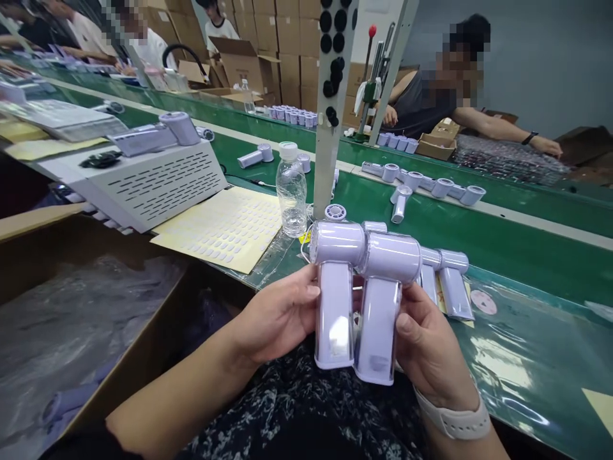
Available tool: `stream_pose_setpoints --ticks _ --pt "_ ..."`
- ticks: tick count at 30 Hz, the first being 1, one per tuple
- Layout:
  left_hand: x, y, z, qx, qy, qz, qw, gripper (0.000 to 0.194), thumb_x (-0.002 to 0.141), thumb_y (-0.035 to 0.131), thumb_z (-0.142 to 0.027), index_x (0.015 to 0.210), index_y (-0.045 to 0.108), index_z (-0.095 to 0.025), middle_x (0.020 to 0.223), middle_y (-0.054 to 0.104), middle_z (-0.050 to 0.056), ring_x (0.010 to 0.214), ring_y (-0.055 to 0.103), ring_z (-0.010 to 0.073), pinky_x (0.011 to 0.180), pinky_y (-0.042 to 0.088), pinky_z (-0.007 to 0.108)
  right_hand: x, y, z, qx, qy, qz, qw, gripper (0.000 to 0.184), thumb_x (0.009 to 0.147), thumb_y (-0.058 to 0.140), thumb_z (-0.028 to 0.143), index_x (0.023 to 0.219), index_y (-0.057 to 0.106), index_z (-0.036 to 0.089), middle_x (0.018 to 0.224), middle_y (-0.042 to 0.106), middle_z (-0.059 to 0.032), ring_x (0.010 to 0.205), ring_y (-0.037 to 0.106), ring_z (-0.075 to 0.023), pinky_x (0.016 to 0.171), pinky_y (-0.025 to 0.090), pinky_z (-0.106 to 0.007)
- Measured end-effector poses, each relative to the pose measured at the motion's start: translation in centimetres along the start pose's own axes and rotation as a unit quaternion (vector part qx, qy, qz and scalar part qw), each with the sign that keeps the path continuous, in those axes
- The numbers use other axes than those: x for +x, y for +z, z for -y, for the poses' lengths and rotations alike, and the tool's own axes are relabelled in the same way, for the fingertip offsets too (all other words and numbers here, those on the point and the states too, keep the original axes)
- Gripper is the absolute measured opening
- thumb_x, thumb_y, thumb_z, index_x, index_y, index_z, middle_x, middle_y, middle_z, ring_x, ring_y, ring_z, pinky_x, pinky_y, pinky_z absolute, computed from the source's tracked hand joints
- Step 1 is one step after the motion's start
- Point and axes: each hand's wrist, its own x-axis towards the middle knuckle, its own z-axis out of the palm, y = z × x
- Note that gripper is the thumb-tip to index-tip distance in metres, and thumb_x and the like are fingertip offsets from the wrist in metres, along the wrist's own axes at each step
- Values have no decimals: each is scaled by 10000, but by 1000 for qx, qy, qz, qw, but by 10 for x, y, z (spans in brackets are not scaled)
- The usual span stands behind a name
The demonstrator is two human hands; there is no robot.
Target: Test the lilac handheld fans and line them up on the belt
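Note:
Two lavender handheld fans shaped like small hair dryers are held upright side by side in front of me, their round heads touching. My left hand (pixel 282 313) is closed around the handle of the left fan (pixel 335 313), thumb at its edge. Around the right fan (pixel 378 326) my right hand (pixel 426 338) is closed, with the thumb on the handle's side. Both fans have a shiny clear covering. Just beyond my right hand, more lavender fans (pixel 454 287) lie on the bench, partly hidden by the held ones.
A clear plastic bottle (pixel 292 198) stands by a metal post (pixel 330 128). Left of it are a sticker sheet (pixel 225 230) and a slotted metal box (pixel 163 179). An open carton (pixel 134 358) sits low left. More fans lie on the green conveyor (pixel 527 223); co-workers are across it.

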Motion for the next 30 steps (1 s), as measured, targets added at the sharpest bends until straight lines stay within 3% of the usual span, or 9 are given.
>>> stream_pose_setpoints --ticks 5,11,18,22,25,27,30 --pt "-1 9 -3 18 -22 18 999 483 899 713 -211 1372 618 -179 1382 685 167 1295 652 349 1104 521 476 -11 -4 4 23 -10 -24 999 447 723 924 381 1111 720 292 1033 775 -46 777 750 -212 664 636 -309" --pt "11 10 3 65 6 -3 998 434 743 874 -162 1153 733 -146 1110 778 131 1042 753 290 920 612 379 -11 5 3 30 2 -51 998 242 883 638 401 1057 721 256 1099 777 -99 983 736 -307 858 634 -476" --pt "19 12 15 63 -14 -8 998 531 660 955 -231 1120 701 -161 914 743 49 801 738 199 782 616 316 -9 7 0 56 46 -54 996 368 942 486 503 849 703 221 821 692 -76 670 627 -214 593 577 -339" --pt "21 8 20 43 -17 -26 999 388 831 814 -456 992 706 -120 881 741 90 769 729 210 753 619 339 -12 7 2 63 13 -3 998 439 939 412 544 852 708 233 801 648 -78 621 582 -204 480 511 -304" --pt "20 5 17 18 -13 -41 999 254 916 733 -342 1027 700 -116 963 759 112 870 740 232 824 622 363 -12 6 4 42 -20 -5 999 406 938 407 553 978 706 281 857 663 -77 682 611 -234 434 499 -300" --pt "18 4 14 20 -8 -34 999 267 894 739 -240 1134 677 -139 1049 769 117 957 747 252 854 618 376 -11 3 3 24 -38 -25 999 378 936 432 547 1022 702 296 853 677 -74 733 642 -256 475 545 -337" --pt "14 2 11 68 -4 -28 997 457 858 790 -222 1276 611 -187 1149 770 124 1036 753 286 851 605 376 -10 -4 -3 12 -67 -66 996 332 932 498 517 952 731 281 840 723 -72 812 704 -275 730 635 -456"
